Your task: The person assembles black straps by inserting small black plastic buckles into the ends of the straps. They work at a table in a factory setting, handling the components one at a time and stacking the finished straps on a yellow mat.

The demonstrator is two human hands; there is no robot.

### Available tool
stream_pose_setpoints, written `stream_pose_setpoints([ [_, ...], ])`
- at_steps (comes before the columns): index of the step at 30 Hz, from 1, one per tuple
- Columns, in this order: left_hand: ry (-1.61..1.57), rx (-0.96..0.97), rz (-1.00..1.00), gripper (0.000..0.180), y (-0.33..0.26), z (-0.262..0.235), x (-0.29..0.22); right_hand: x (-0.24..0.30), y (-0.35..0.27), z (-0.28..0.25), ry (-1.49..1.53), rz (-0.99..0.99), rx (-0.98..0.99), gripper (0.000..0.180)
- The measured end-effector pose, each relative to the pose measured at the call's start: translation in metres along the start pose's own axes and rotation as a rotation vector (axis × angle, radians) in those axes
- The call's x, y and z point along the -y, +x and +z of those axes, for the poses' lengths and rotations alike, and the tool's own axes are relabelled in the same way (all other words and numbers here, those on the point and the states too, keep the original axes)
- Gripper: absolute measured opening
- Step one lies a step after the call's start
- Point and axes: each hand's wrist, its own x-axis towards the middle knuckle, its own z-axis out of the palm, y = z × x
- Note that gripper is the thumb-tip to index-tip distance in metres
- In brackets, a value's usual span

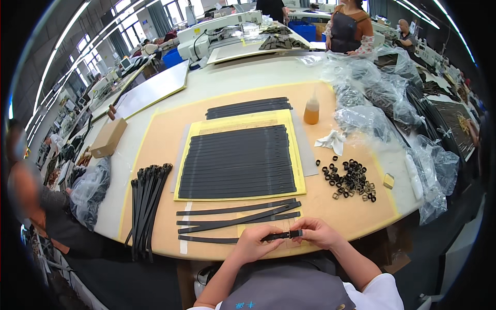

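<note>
At the near edge of the table, my left hand [254, 244] and my right hand [316, 233] pinch a short stretch of black strap [279, 236] between them. A small shiny piece shows on it beside my right fingertips; its kind is too small to tell. Another length of black strap [206, 239] runs leftward from behind my left hand; whether it is the same strap, I cannot tell. Just beyond lie a few loose black straps [206, 225], two of them crossing. Farther off, a yellow-edged board [299, 178] carries a neat row of black straps [237, 163] side by side.
Left of the board lies a bundle of black straps [150, 206]. To the right are a pile of small black loops [349, 178], a white crumpled tissue [331, 141], an amber-filled bottle [311, 111] and plastic bags [367, 121]. A cardboard box [109, 137] stands left; people work nearby.
</note>
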Motion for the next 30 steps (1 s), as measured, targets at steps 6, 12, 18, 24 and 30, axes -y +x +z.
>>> stream_pose_setpoints([
  [6,-0.022,0.011,-0.049,0.025,-0.01,0.002,0.001,-0.006,0.003,-0.002,0.008,-0.012,0.052,0.028],
  [12,-0.001,0.013,-0.03,0.025,-0.012,0.004,0.001,-0.003,-0.001,0.006,-0.014,-0.009,0.012,0.029],
  [18,0.016,0.001,-0.025,0.024,-0.014,0.005,0.0,-0.008,0.001,-0.001,-0.013,0.01,0.044,0.037],
  [24,0.034,0.012,-0.004,0.025,-0.015,0.005,-0.005,-0.006,0.002,0.006,-0.074,0.041,0.032,0.038],
  [30,0.016,0.006,0.02,0.026,-0.016,0.006,-0.008,0.007,0.003,0.019,-0.199,0.182,0.047,0.042],
])
